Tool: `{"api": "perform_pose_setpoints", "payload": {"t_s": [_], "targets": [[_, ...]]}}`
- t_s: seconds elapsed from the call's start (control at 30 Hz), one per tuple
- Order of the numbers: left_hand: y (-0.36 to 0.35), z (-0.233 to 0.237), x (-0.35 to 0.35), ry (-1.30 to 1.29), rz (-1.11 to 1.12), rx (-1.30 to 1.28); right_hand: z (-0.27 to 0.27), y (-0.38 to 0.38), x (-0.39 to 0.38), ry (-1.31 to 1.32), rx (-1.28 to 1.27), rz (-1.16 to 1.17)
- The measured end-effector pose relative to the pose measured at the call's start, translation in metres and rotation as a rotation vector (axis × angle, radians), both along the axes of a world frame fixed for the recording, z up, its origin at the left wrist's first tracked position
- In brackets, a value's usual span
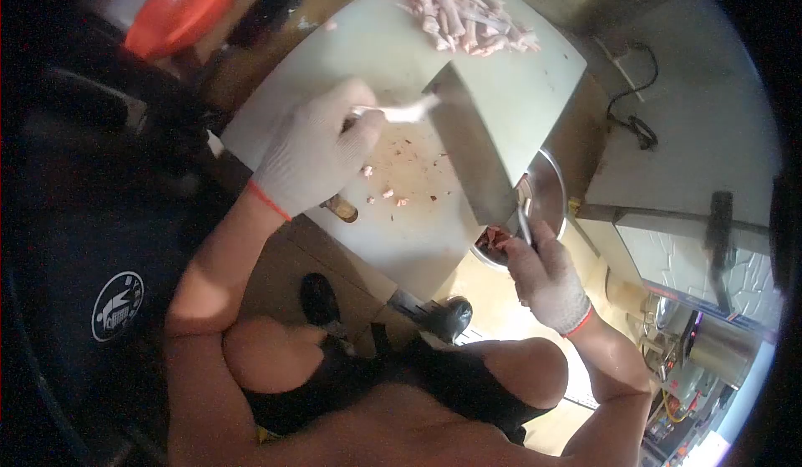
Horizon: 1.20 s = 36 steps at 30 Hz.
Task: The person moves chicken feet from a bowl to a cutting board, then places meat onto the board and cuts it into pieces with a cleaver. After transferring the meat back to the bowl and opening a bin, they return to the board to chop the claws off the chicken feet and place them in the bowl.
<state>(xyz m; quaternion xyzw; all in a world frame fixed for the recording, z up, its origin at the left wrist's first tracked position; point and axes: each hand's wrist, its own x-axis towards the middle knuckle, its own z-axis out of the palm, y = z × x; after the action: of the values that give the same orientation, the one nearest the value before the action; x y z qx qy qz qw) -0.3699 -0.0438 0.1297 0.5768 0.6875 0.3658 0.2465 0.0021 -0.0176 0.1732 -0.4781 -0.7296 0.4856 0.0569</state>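
At the centre, a pale board [418,216] set cornerwise, stained in the middle. At 8 o'clock, a dark surface with a round white emblem [119,307]. Towards 12 and 1 o'clock, on the board's far part, a loose heap of chicken feet [455,16]. At 2 o'clock from centre, a broad cleaver [472,149] over the board, blade towards 11; contact with the board hard to tell. At 10 o'clock, left hand [322,149], gloved, thumb and fingers pinched closed on a pale piece [409,112], blurred, with its far end close by the blade. At 4 o'clock, right hand [547,275], also gloved, curled tight round the cleaver's handle. At 3 o'clock, partly beneath the cleaver, a metal bowl [558,187] with reddish chunks [494,237] inside. Scattered below the left hand's fingers, small pinkish bits [387,193] and, smallest, dark flecks [434,198].
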Motion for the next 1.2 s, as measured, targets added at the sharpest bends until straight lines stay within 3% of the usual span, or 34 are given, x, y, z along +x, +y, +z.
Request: {"api": "perform_pose_setpoints", "payload": {"t_s": [0.03, 0.07, 0.1, 0.13, 0.17, 0.23, 0.3, 0.37, 0.47, 0.53, 0.67, 0.83, 0.93, 1.03, 1.1, 1.2], "targets": [[0.002, -0.001, -0.003, -0.290, -0.104, -0.101, 0.004, 0.004, -0.007, 0.067, -0.068, -0.116], [0.006, -0.009, -0.006, -0.290, -0.094, -0.107, 0.003, 0.006, -0.011, 0.129, -0.143, -0.236], [0.012, -0.024, -0.007, -0.142, -0.168, -0.159, -0.001, 0.012, -0.014, 0.128, -0.151, -0.232], [0.017, -0.038, -0.007, 0.008, -0.243, -0.207, -0.007, 0.022, -0.019, 0.148, 0.108, -0.077], [0.021, -0.050, -0.005, 0.011, -0.238, -0.207, -0.008, 0.027, -0.027, 0.162, 0.181, -0.028], [0.026, -0.067, 0.000, 0.585, -0.085, 0.061, -0.012, 0.037, -0.044, 0.189, 0.335, 0.062], [0.028, -0.064, 0.005, 0.589, -0.048, 0.009, -0.010, 0.048, -0.067, 0.181, 0.114, -0.036], [0.024, -0.058, 0.008, 0.589, -0.007, -0.040, -0.011, 0.061, -0.077, 0.132, 0.218, 0.059], [0.011, -0.056, 0.011, 0.527, 0.000, 0.116, -0.005, 0.070, -0.093, 0.130, 0.190, 0.013], [0.009, -0.062, 0.010, 0.524, -0.191, 0.224, -0.008, 0.073, -0.093, 0.117, 0.187, -0.006], [0.010, -0.063, 0.011, 0.604, -0.259, 0.250, -0.011, 0.073, -0.094, 0.010, 0.052, -0.014], [0.013, -0.065, 0.012, 0.563, -0.184, 0.336, -0.004, 0.079, -0.093, 0.047, 0.050, -0.010], [0.010, -0.074, 0.014, 0.581, -0.126, 0.324, 0.023, 0.077, -0.097, 0.173, 0.273, -0.021], [0.004, -0.073, 0.014, 0.605, -0.085, 0.291, 0.001, 0.077, -0.101, 0.205, 0.224, 0.014], [0.002, -0.066, 0.015, 0.629, -0.086, 0.225, -0.025, 0.087, -0.100, -0.110, 0.247, 0.189], [0.002, -0.057, 0.014, 0.639, -0.093, 0.212, -0.020, 0.085, -0.103, -0.067, 0.245, 0.204]]}}
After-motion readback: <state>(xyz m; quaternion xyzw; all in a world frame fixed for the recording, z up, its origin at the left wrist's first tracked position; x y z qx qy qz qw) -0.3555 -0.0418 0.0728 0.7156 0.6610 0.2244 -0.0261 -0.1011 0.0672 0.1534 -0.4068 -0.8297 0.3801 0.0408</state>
